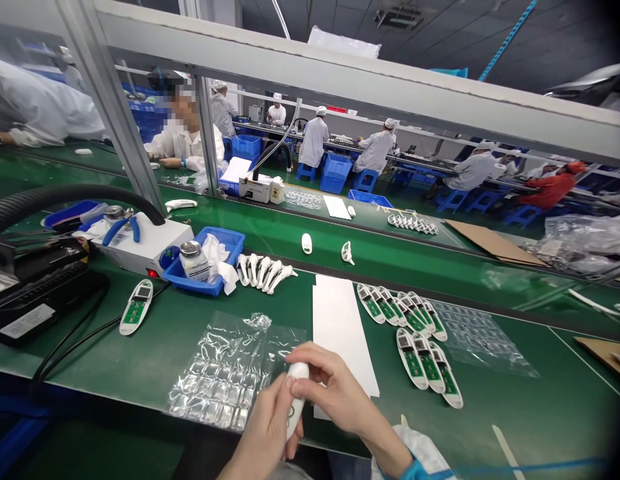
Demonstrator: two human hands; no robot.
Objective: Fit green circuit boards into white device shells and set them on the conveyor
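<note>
At the bench's near edge, a white oval plastic device housing (294, 421) is held between both hands. My left hand (263, 427) wraps round its lower part. My right hand (335, 387) closes on its upper end, with thumb and fingers pressed against it. A dark ring-like marking shows on the near face; the fingers hide the rest. Beside my left hand lies a clear plastic sheet with pockets (220, 380). White paper (340, 320) lies just beyond my right hand. Several white half-shells with green circuit boards (425, 360) rest to the right in overlapping rows.
A single board-fitted shell (136, 308) lies at left, near a black cable. Several white handle-shaped parts (265, 272) stand beside a blue tray (205, 287) holding a jar and tissue. Behind is a green conveyor belt (270, 233) carrying two white pieces. A metal post (120, 107) rises at left.
</note>
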